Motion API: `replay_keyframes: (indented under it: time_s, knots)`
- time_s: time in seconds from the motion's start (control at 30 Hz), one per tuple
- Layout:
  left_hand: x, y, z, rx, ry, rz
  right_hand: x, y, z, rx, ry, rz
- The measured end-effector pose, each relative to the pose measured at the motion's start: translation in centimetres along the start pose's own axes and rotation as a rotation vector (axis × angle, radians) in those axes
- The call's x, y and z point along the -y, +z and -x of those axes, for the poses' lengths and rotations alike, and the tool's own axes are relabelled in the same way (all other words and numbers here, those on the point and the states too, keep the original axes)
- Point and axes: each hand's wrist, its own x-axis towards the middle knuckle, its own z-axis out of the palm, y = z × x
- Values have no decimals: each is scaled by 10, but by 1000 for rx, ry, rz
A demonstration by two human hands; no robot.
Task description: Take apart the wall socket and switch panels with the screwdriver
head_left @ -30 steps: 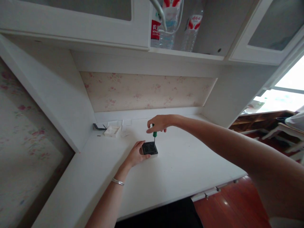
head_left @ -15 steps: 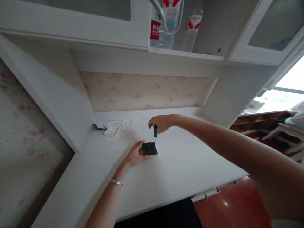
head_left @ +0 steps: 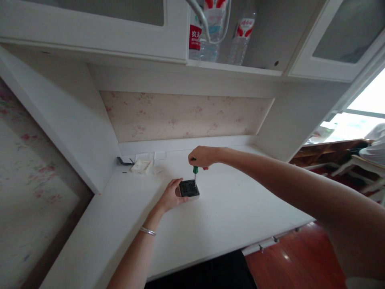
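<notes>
A small box with a black, patterned top and pale sides (head_left: pixel 189 188) lies on the white desk (head_left: pixel 228 208). My left hand (head_left: pixel 172 196) grips it from the left, thumb along the near side and fingers at the far side. Above it, my right hand (head_left: pixel 202 156) is wrapped round the green handle of a screwdriver (head_left: pixel 195 170). The screwdriver stands nearly upright, its thin shaft reaching down to the right part of the black top. Whether the tip sits in a screw is too small to tell.
At the back left of the desk lie a shallow cream-coloured frame or tray (head_left: pixel 141 166), a dark bent piece (head_left: pixel 124 161) and clear sheets. Overhead is a white cabinet (head_left: pixel 120 40) with plastic bottles (head_left: pixel 243 38) on its shelf. A metal handle (head_left: pixel 207 30) hangs in front.
The fingers of my right hand have shifted round the screwdriver handle, covering more of it, and the hand's pose has turned. My left hand and the box stay in place.
</notes>
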Motion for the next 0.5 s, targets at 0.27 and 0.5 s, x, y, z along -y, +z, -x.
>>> replay_keyframes:
  time_s: [0.27,0.5]
  knots:
    - [3,1,1,-26,-22,-85,3,0,4,12,0,-19]
    - [0,0,1,-24,-32,-72,2,4,3,-36,-30,13]
